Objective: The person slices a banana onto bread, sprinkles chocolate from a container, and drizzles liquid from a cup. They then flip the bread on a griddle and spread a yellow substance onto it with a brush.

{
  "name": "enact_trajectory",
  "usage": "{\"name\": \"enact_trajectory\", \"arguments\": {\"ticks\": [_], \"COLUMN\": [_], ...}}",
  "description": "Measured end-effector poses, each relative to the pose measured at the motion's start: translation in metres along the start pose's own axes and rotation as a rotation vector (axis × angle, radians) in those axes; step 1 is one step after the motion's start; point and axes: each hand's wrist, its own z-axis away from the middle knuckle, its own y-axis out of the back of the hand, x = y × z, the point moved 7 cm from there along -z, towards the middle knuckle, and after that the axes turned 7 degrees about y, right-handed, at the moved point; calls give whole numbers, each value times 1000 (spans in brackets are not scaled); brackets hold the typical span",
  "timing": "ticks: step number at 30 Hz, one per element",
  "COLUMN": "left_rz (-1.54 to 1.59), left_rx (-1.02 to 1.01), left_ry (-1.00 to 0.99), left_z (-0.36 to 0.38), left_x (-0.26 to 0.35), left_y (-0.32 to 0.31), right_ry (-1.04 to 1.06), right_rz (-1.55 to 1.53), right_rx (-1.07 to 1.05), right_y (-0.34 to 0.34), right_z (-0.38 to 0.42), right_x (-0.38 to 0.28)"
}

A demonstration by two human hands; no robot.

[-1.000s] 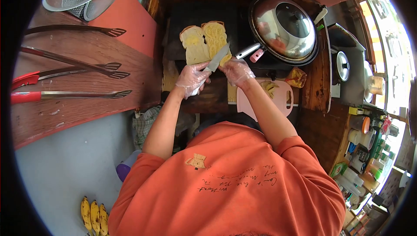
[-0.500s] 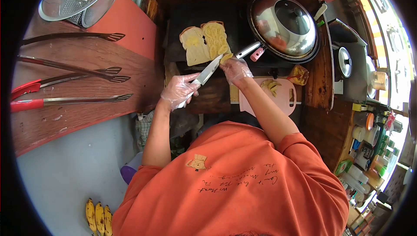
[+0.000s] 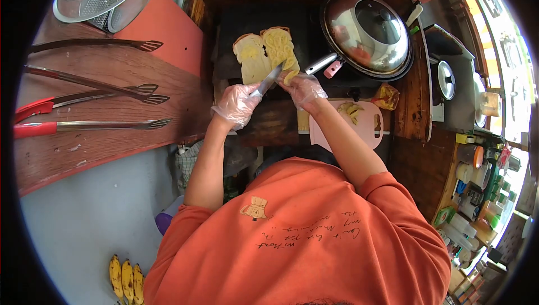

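Observation:
Two slices of bread [image 3: 254,68] lie side by side on a dark griddle [image 3: 227,27]. Banana slices [image 3: 278,49] cover the right-hand slice. My left hand [image 3: 236,104], in a clear plastic glove, is closed round the handle of a knife [image 3: 269,80], whose blade points up and right over the bread's lower edge. My right hand [image 3: 305,89], also gloved, pinches a piece of banana [image 3: 290,77] close to the blade. Below my right wrist is a pink cutting board [image 3: 331,128] with banana peels or scraps [image 3: 352,112] on it.
A lidded pan [image 3: 368,35] stands right of the griddle, its handle reaching toward my right hand. Several tongs [image 3: 95,125] and strainers [image 3: 106,4] lie on the wooden counter at left. Bananas [image 3: 128,280] sit at lower left; a small packet [image 3: 386,97] is beside the board.
My left hand has moved up and slightly right, bringing the knife blade further over the banana-covered bread. My right hand has stayed almost in place, still with the banana.

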Motion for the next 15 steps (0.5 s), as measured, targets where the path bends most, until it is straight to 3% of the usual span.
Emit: {"name": "enact_trajectory", "arguments": {"ticks": [7,10,15], "left_rz": [-90,-143,-408], "left_rx": [9,176,188], "left_ry": [-3,-136,-172], "left_z": [8,11,7], "left_x": [10,12,12], "left_y": [5,10,1], "right_ry": [-32,-38,-99], "right_rz": [-12,30,62], "right_rx": [-29,-51,-76], "right_y": [7,6,8], "right_z": [9,17,28], "right_x": [-3,-6,-4]}}
